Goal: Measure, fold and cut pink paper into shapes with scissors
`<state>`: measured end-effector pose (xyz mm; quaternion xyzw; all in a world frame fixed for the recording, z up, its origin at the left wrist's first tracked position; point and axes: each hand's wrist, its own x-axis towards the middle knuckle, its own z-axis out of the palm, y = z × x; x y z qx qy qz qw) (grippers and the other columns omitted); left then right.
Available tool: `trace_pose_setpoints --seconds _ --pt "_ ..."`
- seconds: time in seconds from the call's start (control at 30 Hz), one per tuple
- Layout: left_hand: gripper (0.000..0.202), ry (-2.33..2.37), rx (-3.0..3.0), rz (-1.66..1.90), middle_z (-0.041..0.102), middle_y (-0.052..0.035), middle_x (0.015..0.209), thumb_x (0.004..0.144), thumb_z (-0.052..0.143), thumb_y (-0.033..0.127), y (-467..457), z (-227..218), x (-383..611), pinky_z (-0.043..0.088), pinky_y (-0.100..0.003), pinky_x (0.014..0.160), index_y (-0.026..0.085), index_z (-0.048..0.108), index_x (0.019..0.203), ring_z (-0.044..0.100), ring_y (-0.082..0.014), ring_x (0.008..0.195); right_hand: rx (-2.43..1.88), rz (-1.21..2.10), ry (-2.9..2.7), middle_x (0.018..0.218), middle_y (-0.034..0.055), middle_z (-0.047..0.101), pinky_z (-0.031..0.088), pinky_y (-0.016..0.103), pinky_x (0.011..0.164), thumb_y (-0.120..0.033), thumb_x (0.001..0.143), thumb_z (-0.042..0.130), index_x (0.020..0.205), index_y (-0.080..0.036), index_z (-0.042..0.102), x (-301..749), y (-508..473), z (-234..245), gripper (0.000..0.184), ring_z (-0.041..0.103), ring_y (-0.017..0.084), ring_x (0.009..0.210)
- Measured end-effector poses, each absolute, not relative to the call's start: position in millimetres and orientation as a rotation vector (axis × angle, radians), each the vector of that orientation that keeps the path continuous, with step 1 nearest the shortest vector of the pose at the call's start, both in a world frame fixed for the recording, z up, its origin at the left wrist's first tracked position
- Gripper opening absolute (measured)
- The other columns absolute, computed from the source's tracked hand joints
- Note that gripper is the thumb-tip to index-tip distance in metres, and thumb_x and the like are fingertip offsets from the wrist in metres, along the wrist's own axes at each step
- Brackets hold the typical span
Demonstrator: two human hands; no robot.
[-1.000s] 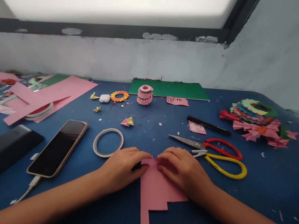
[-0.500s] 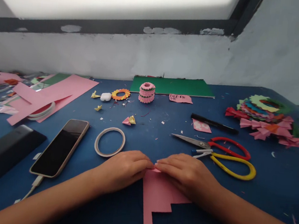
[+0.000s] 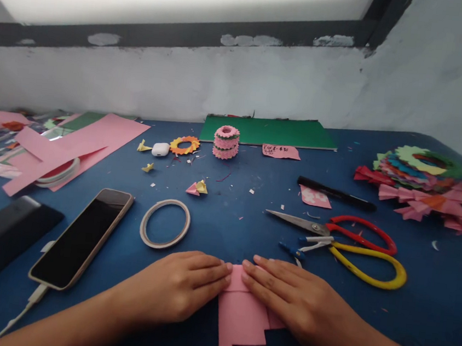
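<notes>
A piece of pink paper (image 3: 243, 321) lies on the blue table in front of me, a narrow strip running from it toward the near edge. Its far edge is folded over into a flat band. My left hand (image 3: 186, 283) has its fingers together, tips closed on the left end of this band; the thumb is hidden. Stretched over the right end, my right hand (image 3: 298, 298) lies open with its fingers flat on the paper. Just beyond the right hand are scissors (image 3: 324, 230) with red and yellow handles. A roll of tape (image 3: 186, 228) lies beyond the left hand.
At left are a phone (image 3: 81, 240) with a cable, a black box-like object (image 3: 6, 246) and pink sheets (image 3: 115, 128). A pink-green paper stack (image 3: 226, 143), orange ring (image 3: 185, 145), white case (image 3: 160, 149), green board (image 3: 268, 131), black pen (image 3: 336, 194) and colourful paper pile (image 3: 423, 185) stand farther off.
Both hands have come nearer to me with the pink paper and drawn slightly apart. The folded band now shows flat between them. The right fingers have spread out over it.
</notes>
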<state>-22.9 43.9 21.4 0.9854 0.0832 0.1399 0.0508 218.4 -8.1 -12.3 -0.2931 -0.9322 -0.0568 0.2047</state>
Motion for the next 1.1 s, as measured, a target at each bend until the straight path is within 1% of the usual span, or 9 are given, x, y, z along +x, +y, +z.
trace_pose_setpoints --seconds 0.13,0.3,0.4,0.6,0.73,0.9,1.0,1.1 --pt "0.033 0.264 2.991 0.423 0.068 -0.0135 0.105 0.093 0.030 0.010 39.9 18.9 -22.7 0.055 -0.033 0.079 0.004 0.059 0.108 0.064 -0.0230 0.095 -0.799 -0.157 -2.627 0.120 0.0061 0.058 0.055 0.032 0.084 -0.006 0.095 0.023 0.115 -0.009 0.059 218.7 -8.6 -11.4 0.041 0.057 0.020 0.108" --pt "0.018 0.512 2.881 0.628 0.070 -0.0110 0.097 0.084 0.052 0.013 29.3 4.4 -16.4 0.056 -0.030 0.078 0.008 0.063 0.098 0.064 -0.0197 0.089 -0.816 -0.151 -2.651 0.122 0.0082 0.056 0.053 0.032 0.087 -0.005 0.093 0.026 0.119 -0.009 0.056 218.6 -9.6 -12.0 0.040 0.055 0.020 0.111" --pt "0.015 0.557 2.865 0.692 0.069 -0.0103 0.093 0.083 0.055 0.015 24.0 -0.2 -14.3 0.056 -0.029 0.078 0.008 0.063 0.095 0.064 -0.0188 0.087 -0.824 -0.110 -2.654 0.124 0.0087 0.055 0.052 0.032 0.090 -0.005 0.092 0.028 0.122 -0.010 0.054 219.1 -10.5 -12.6 0.040 0.052 0.019 0.114" --pt "0.017 0.534 2.925 0.696 0.070 -0.0107 0.095 0.086 0.053 0.016 22.1 1.8 -14.1 0.058 -0.030 0.077 0.008 0.063 0.096 0.065 -0.0197 0.087 -0.796 -0.148 -2.653 0.121 0.0092 0.057 0.053 0.033 0.089 -0.005 0.093 0.026 0.117 -0.009 0.058 217.3 -11.9 -12.0 0.040 0.055 0.020 0.111" --pt "0.019 0.532 2.943 0.653 0.070 -0.0107 0.098 0.087 0.051 0.017 24.0 1.3 -14.6 0.057 -0.031 0.077 0.007 0.063 0.097 0.065 -0.0211 0.089 -0.767 -0.201 -2.662 0.122 0.0099 0.056 0.052 0.033 0.090 -0.004 0.092 0.028 0.119 -0.008 0.056 216.2 -11.8 -11.2 0.040 0.053 0.020 0.114" --pt "0.023 0.529 3.028 0.532 0.068 -0.0143 0.104 0.088 0.045 0.013 20.3 4.3 -13.6 0.056 -0.033 0.078 0.003 0.062 0.099 0.064 -0.0240 0.092 -0.750 -0.241 -2.674 0.120 0.0121 0.058 0.053 0.034 0.089 -0.002 0.089 0.028 0.118 -0.005 0.057 214.1 -12.6 -11.4 0.040 0.054 0.022 0.112" --pt "0.027 0.539 3.072 0.418 0.067 -0.0179 0.104 0.085 0.041 0.014 13.3 6.0 -11.6 0.053 -0.037 0.081 0.002 0.063 0.097 0.062 -0.0276 0.094 -0.786 -0.274 -2.653 0.120 0.0133 0.058 0.050 0.037 0.093 -0.003 0.088 0.032 0.118 -0.003 0.056 209.9 -15.5 -15.3 0.038 0.053 0.025 0.113" --pt "0.030 0.503 3.145 0.290 0.066 -0.0193 0.101 0.082 0.041 0.018 7.2 5.7 -9.2 0.048 -0.040 0.089 0.003 0.063 0.097 0.060 -0.0312 0.097 -0.836 -0.270 -2.652 0.125 0.0152 0.054 0.044 0.038 0.099 -0.006 0.086 0.037 0.121 -0.002 0.053 205.4 -19.1 -17.7 0.038 0.048 0.025 0.118"
